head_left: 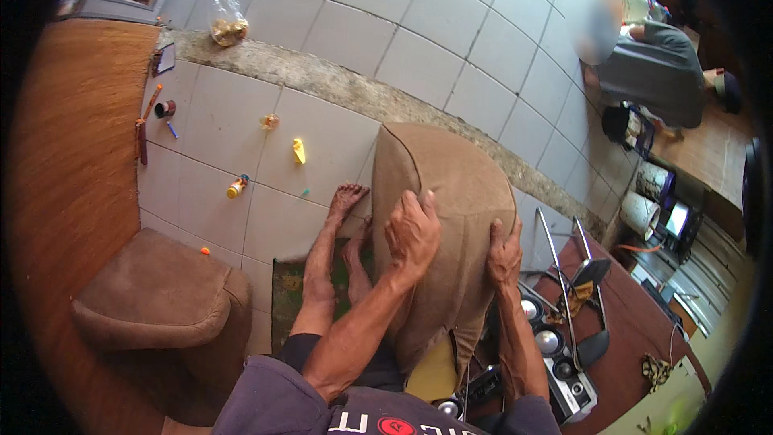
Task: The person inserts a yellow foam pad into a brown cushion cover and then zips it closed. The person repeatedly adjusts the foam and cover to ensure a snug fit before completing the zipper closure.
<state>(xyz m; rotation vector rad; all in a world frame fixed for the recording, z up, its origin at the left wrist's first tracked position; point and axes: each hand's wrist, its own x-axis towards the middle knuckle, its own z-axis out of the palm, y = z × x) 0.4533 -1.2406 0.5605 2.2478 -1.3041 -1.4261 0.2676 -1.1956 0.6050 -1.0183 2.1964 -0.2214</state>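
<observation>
A big brown fabric-covered cushion [459, 169] stands upright between my legs and fills the middle of the view. My left hand [413, 229] is closed at the seam on its near left side, thumb and fingers pinched together. Whatever the pinch holds is too small to make out. On the right side, my right hand [505, 256] wraps round the edge of the cushion and grips it. Low down, the cover gapes and yellow foam [435, 366] shows.
A matching brown padded piece [161, 290] stands at left. On the tiled floor lie a small yellow bottle [237, 187], a yellow scrap [299, 151] and a clear plastic bag [228, 24]. Metal-framed audio gear [568, 379] sits at right. Another person [656, 72] bends at far right.
</observation>
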